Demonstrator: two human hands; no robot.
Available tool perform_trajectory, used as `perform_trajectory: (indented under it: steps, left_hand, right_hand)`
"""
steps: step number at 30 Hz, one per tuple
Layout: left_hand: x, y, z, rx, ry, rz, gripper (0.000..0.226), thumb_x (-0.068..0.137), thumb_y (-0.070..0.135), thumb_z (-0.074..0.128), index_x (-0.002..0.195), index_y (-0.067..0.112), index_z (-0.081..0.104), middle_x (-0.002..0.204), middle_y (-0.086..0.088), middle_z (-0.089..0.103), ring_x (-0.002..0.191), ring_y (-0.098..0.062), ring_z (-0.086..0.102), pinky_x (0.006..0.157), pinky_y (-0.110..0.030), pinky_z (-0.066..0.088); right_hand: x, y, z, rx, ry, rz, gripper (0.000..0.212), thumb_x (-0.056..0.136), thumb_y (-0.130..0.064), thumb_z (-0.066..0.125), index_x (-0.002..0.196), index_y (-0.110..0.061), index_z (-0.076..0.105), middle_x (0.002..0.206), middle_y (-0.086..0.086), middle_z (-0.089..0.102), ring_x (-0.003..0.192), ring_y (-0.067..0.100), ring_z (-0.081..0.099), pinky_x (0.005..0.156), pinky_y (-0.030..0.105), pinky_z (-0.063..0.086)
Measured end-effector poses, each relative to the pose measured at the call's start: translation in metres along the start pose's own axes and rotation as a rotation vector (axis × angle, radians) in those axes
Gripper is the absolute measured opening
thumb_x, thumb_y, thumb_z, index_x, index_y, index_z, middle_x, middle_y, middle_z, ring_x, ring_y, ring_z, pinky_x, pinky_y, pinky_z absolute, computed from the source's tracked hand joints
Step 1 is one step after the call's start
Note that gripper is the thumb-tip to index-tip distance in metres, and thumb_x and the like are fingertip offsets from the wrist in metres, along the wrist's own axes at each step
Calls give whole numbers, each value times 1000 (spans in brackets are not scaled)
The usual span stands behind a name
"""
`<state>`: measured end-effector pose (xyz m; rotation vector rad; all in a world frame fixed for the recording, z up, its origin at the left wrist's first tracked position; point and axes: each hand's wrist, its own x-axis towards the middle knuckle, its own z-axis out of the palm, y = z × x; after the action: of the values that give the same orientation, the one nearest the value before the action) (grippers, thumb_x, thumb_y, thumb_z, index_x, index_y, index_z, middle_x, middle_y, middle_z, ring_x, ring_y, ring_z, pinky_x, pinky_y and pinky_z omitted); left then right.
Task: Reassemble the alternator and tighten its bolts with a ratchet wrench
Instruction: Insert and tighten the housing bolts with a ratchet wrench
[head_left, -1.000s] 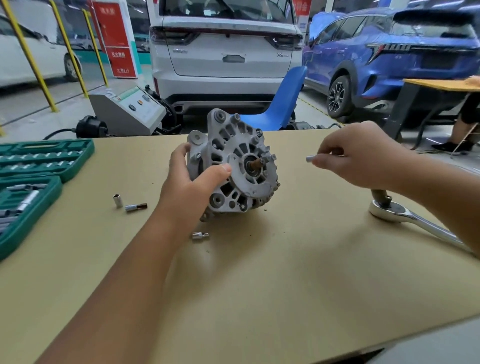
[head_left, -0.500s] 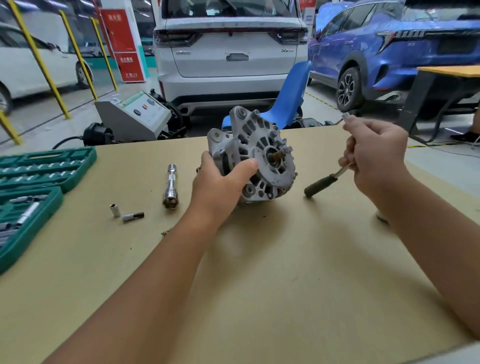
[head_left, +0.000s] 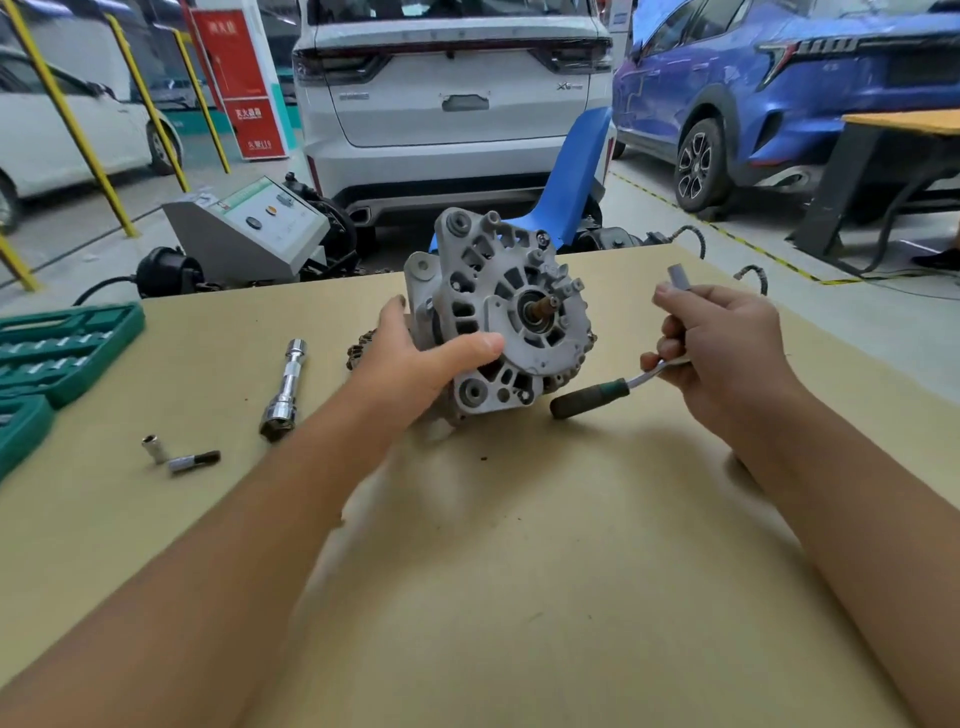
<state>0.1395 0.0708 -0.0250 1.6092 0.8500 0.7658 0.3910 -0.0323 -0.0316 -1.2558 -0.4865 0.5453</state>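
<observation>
A grey cast alternator (head_left: 519, 291) stands on edge on the tan table (head_left: 519, 571), its shaft end facing me. My left hand (head_left: 415, 364) grips its left side, thumb across the front housing. My right hand (head_left: 727, 353), just right of the alternator, holds a ratchet wrench by its metal shank. The wrench's dark handle (head_left: 587, 399) points down-left toward the alternator's base. A grey socket (head_left: 678, 275) sticks up above my fingers.
A chrome extension bar (head_left: 284, 384) lies left of the alternator. A small socket (head_left: 154, 448) and a bit (head_left: 193, 460) lie further left, near the green tool case (head_left: 62, 348). Behind the table are a grey machine (head_left: 249, 228), a blue chair (head_left: 571, 171) and parked cars.
My right hand picked the ratchet wrench up from the table at the right and brought it beside the alternator. My left hand kept its grip on the alternator.
</observation>
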Motion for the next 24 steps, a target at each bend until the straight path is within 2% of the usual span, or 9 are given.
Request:
perform_trajectory:
  steps: [2,3,5,7,9,11,14,19,24]
  left_hand:
    - [6,23,-13,111,110,23,133,45,79,85,157,44,22,155,-8,46,129,-31,57,99,-63,52]
    - [13,37,-19,122,162,46,135,44,85,81,158,46,19,160,-7,38,135,-33,51,98,-64,50]
    - [32,67,-24,188,177,41,131,43,94,74,156,47,25,161,-7,38,135,-35,48,94,-63,50]
    - [47,85,-18,346,96,-26,125,44,96,72,149,36,41,146,-7,56,123,-33,60,88,-59,54]
    - [59,88,-13,512,1,-66,96,56,84,76,129,24,59,112,0,76,97,-24,75,77,-49,61]
    - [65,81,-11,563,-28,-79,73,65,77,74,114,24,65,89,5,80,77,-17,79,65,-38,64]
    - [62,70,-11,504,12,-55,77,57,85,67,105,26,67,77,10,78,65,-11,76,49,-29,59]
    - [53,64,-17,444,72,-31,77,53,88,66,103,29,69,82,10,79,72,-15,78,62,-37,62]
    - [35,41,-43,247,163,-97,80,66,81,68,119,22,68,103,-1,79,90,-25,78,77,-47,64]
  right_hand:
    - [0,1,0,14,-6,27,13,92,-16,74,96,-5,70,53,-2,51,44,13,45,52,32,55]
    - [-1,1,1,16,-3,42,13,92,-16,74,97,-4,71,54,-2,51,44,13,45,52,32,55]
    - [-1,3,2,19,2,75,15,92,-16,74,100,-3,71,57,0,49,44,13,45,52,32,55]
    - [-3,5,4,28,-9,112,16,92,-14,73,102,-2,70,58,1,47,44,13,43,52,31,54]
    - [-5,6,5,21,-32,146,15,91,-13,74,100,-1,71,56,0,47,43,13,42,51,30,52]
    - [-7,7,5,-10,-79,182,15,89,-14,76,96,-1,72,56,0,46,41,12,40,48,27,48]
    - [-12,9,5,-63,-171,249,18,86,-17,79,93,-1,74,58,-2,44,40,9,36,42,24,41]
    - [-17,9,9,-78,-232,318,18,86,-20,79,90,-3,73,59,-2,43,40,7,34,39,22,39]
    - [-20,7,9,-93,-287,355,18,87,-21,78,90,-4,72,56,-2,49,40,7,36,38,22,40]
